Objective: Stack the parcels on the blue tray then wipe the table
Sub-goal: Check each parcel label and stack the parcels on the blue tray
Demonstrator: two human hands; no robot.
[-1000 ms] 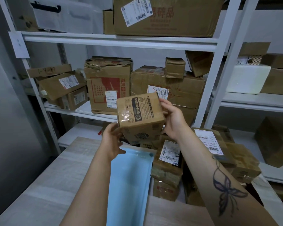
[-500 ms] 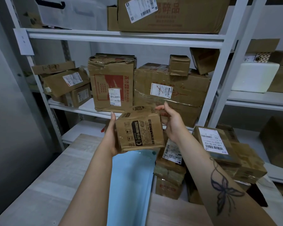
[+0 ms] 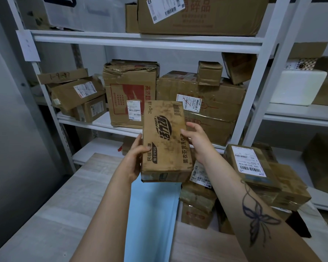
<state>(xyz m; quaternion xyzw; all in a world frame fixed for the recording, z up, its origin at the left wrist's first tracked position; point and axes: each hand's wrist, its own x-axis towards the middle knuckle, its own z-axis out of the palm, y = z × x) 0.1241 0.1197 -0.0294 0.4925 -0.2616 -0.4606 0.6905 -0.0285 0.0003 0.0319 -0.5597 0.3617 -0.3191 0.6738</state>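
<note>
I hold a brown cardboard parcel [image 3: 164, 140] with dark printed lettering in the air above the far end of the blue tray [image 3: 151, 220]. My left hand [image 3: 135, 158] grips its lower left edge. My right hand [image 3: 196, 140] presses on its right side. The broad printed face points toward me. The blue tray lies flat on the pale wooden table [image 3: 64, 214], with nothing on the part that shows. To the tray's right, several taped parcels [image 3: 197, 203] sit piled, along with a labelled parcel [image 3: 250, 165] further right.
White metal shelving [image 3: 146, 43] stands just behind the table, packed with cardboard boxes [image 3: 130, 93]. A white foam box [image 3: 297, 87] sits on the right-hand shelf. A grey wall [image 3: 8, 129] borders the table's left side.
The parcel has been rotated in my hands: its broad printed face has turned toward me and it stands taller. Both hands have shifted along its sides, still above the tray's far end.
</note>
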